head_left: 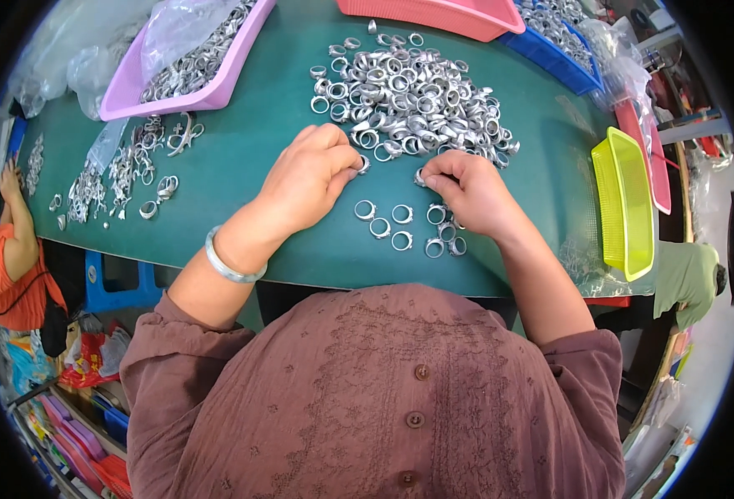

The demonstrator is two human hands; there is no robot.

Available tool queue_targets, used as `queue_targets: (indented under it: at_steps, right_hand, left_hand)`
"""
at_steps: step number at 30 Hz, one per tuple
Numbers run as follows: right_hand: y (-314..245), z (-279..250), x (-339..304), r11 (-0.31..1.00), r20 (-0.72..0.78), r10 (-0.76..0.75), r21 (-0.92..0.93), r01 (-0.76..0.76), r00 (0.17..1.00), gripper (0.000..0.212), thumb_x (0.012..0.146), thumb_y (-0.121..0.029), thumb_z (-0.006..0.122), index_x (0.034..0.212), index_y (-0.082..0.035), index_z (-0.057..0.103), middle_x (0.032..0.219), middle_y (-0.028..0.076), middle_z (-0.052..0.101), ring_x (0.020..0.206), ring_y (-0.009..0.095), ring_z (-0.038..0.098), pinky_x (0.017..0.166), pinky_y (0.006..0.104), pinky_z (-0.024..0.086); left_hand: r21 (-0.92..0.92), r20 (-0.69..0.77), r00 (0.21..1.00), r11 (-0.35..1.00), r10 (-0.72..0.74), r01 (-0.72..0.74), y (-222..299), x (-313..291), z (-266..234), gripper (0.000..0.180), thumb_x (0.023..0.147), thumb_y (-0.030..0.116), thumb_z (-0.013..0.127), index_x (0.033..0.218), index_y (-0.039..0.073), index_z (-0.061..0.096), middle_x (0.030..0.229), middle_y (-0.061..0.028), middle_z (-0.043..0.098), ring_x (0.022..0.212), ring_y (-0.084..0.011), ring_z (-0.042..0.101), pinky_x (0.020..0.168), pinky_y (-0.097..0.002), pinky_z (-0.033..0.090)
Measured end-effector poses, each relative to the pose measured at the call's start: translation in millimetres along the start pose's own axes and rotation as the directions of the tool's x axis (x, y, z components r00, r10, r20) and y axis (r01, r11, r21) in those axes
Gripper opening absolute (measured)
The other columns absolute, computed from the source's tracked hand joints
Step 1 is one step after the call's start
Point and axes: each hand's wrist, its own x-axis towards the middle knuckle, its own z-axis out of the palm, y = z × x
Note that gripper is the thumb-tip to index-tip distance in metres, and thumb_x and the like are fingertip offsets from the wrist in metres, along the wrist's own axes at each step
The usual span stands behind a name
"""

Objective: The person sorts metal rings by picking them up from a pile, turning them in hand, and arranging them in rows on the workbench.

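A large heap of silver-coloured metal rings (421, 96) lies on the green tabletop in front of me. My left hand (317, 170) is closed at the heap's near left edge, pinching a ring (363, 165) between thumb and fingertips. To its right, my right hand (471, 187) is also closed, its thumb and fingers on another ring (419, 176), which they partly cover. Nearer to me lie several separate rings (379, 227) in a loose group. Beside them, below my right hand, several more rings (435, 247) sit close together, some hidden by the hand.
A purple tray (117, 100) of metal pieces stands at the far left, with loose silver pieces (126, 170) before it. A pink tray (433, 12), a blue tray (579, 79) and a yellow-green basket (629, 208) line the far and right sides. People sit at both sides.
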Motion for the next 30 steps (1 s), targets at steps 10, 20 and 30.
queue_targets:
  at_steps: [10,20,30]
  right_hand:
    - [5,-23,1,0.816,0.284,0.117,0.519,-0.255,0.952,0.009,0.082,-0.007,0.052,0.087,-0.002,0.058,0.073,-0.004,0.053,0.066,0.005,0.044,0.061,0.0192,0.037]
    - [3,-25,0,0.735,0.238,0.143,0.625,-0.264,0.961,0.007,0.082,-0.008,0.054,0.084,-0.003,0.059,0.071,-0.004,0.051,0.064,0.006,0.043,0.061,0.0189,0.037]
    - [-1,-17,-5,0.779,0.146,0.163,0.588,-0.218,0.976,0.007,0.083,-0.009,0.055,0.083,-0.004,0.059,0.071,-0.006,0.052,0.067,0.004,0.043,0.061,0.0190,0.037]
  left_hand:
    - [-0.067,0.003,1.000,0.998,-0.006,0.006,0,0,-1,0.011,0.070,-0.003,0.060,0.079,0.003,0.056,0.084,-0.0082,0.053,0.082,-0.0263,0.051,0.072,-0.0337,0.042]
    - [-0.495,0.129,0.976,0.841,-0.176,0.217,0,-1,-1,0.006,0.080,0.001,0.055,0.085,0.001,0.056,0.094,-0.0052,0.058,0.080,-0.0135,0.053,0.075,-0.0254,0.042]
    - [-0.805,0.303,0.904,0.427,-0.302,0.412,-3,0,-1,0.009,0.083,0.004,0.054,0.090,0.000,0.056,0.097,-0.0043,0.056,0.080,-0.0085,0.050,0.073,-0.0218,0.042]
